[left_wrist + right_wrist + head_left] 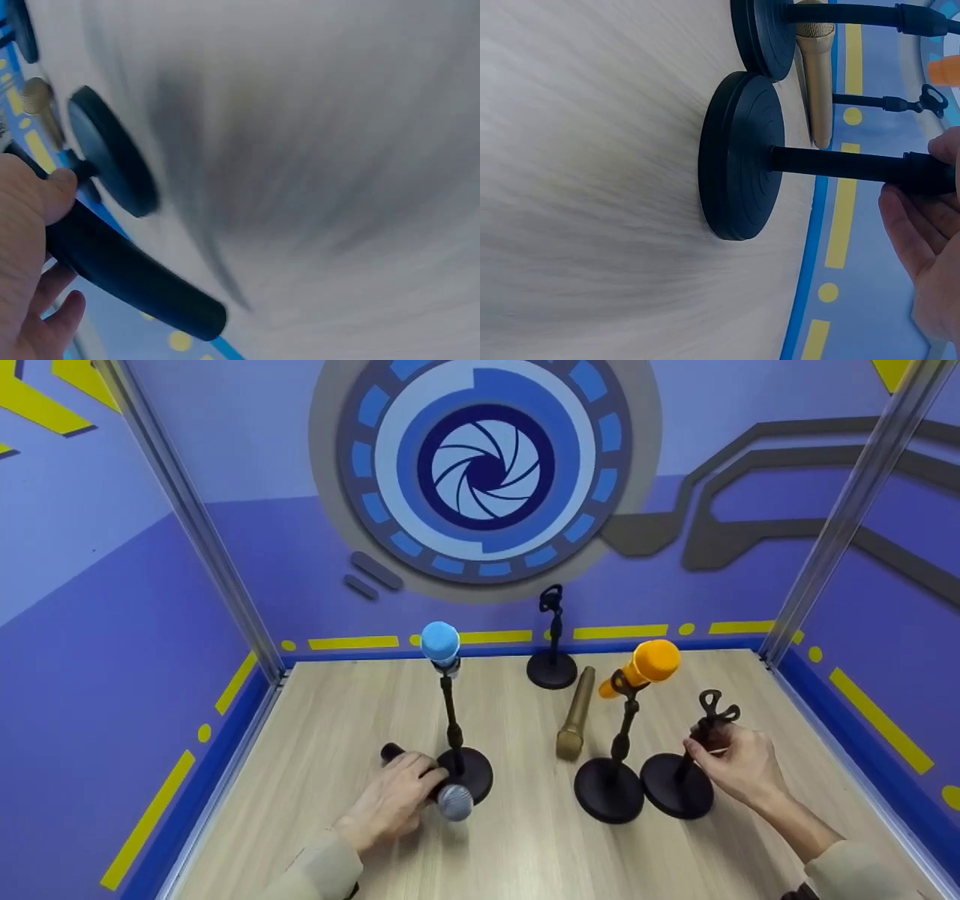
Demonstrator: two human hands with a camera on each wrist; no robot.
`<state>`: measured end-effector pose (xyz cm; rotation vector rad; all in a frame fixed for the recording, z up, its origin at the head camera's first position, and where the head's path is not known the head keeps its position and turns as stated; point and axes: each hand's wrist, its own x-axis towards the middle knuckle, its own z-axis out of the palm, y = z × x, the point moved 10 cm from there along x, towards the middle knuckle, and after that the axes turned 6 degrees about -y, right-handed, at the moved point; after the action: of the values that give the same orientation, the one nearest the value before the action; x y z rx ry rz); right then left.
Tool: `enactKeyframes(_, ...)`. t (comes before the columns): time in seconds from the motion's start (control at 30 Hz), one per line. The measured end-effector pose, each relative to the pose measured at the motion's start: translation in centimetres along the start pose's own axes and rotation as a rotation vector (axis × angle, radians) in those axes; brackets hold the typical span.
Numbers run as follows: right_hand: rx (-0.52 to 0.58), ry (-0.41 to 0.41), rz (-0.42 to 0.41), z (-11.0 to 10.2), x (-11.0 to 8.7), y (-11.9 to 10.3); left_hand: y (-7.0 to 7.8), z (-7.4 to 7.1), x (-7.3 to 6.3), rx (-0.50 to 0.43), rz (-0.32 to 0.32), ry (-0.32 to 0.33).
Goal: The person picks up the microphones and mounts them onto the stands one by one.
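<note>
My left hand (399,796) grips a black microphone (135,274) with a grey mesh head, just in front of the stand that bears the blue microphone (440,643). In the left wrist view the thumb and fingers wrap round its dark handle. On the right, my right hand (739,761) holds the upper post of a black microphone stand (739,157) whose clip is bare. The stand's round base is on the table or very close to it; I cannot tell which. Beside it another stand carries an orange microphone (656,661), tilted in its clip.
A gold microphone (576,716) lies on the wooden table (517,840) between the blue and orange ones. Farther back, near the wall, a black stand (552,670) has a bare clip. Purple-blue panels (900,660) enclose the table at the back and both sides.
</note>
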<state>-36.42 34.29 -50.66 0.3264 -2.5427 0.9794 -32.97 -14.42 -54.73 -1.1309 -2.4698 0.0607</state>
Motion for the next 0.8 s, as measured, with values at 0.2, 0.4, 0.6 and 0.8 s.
enactKeyframes(0.2, 0.014, 0.006, -0.025, -0.2, -0.6, -0.4, 0.5, -1.0, 1.7, -0.207, -0.086, 0.008)
enactKeyframes(0.4, -0.005, 0.058, -0.067, -0.6, -1.5, -0.9, 0.7, -1.7, 3.1, -0.407, -0.200, 0.001)
enactKeyframes(0.6, -0.041, 0.123, -0.126, -1.1, -2.4, -1.7, 1.1, -2.2, 4.3, -0.532, -0.252, -0.009)
enactKeyframes(0.8, -0.046, 0.107, -0.160, -1.2, -2.8, -2.2, 2.0, -2.7, 5.3, -0.630, -0.238, -0.003)
